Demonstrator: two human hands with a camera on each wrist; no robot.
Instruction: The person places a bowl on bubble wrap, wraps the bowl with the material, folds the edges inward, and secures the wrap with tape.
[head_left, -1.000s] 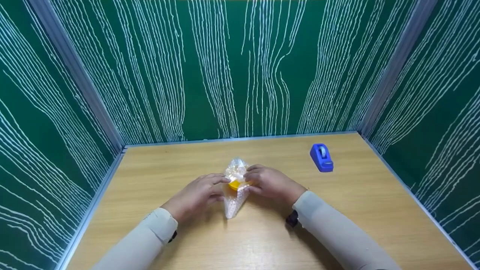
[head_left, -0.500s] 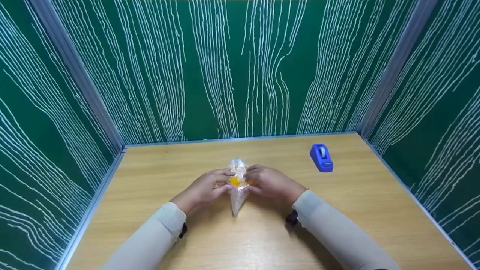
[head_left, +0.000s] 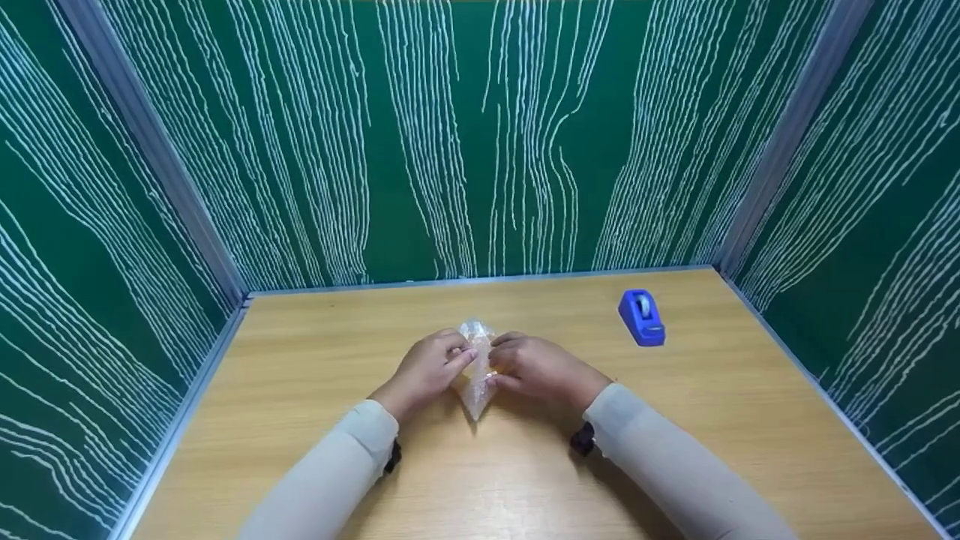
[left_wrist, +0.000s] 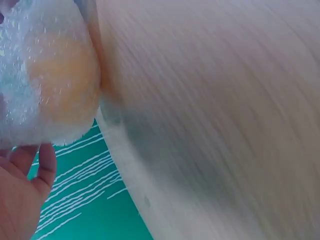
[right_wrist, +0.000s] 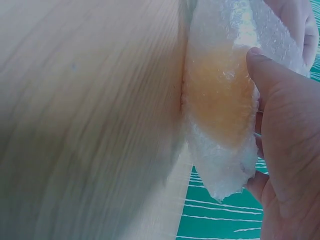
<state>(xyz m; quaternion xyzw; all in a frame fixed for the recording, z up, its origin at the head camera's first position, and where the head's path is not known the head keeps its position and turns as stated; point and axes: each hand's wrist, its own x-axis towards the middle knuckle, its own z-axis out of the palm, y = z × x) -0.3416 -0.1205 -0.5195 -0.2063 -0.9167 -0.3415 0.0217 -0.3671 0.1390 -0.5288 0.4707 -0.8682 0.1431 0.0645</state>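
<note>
Bubble wrap (head_left: 476, 397) lies on the table near its middle, folded around a rounded yellow-orange object (right_wrist: 220, 100). The wrap blurs that object, so its kind cannot be told. On the left side, my left hand (head_left: 429, 369) pinches an edge of the wrap between thumb and fingers, over the top of the bundle. My right hand (head_left: 538, 367) grips the bundle's right side; in the right wrist view its thumb presses on the wrap above the yellow-orange object. The wrap narrows to a pointed end toward me.
A blue tape dispenser (head_left: 642, 318) with a roll of tape stands at the back right of the wooden table (head_left: 495, 487). Green panels (head_left: 517, 150) with white wavy lines enclose the table at the back and sides.
My left hand has moved right and drawn the wrap's left side over the yellow object, which showed bare before and is now covered. The right hand has stayed nearly still.
</note>
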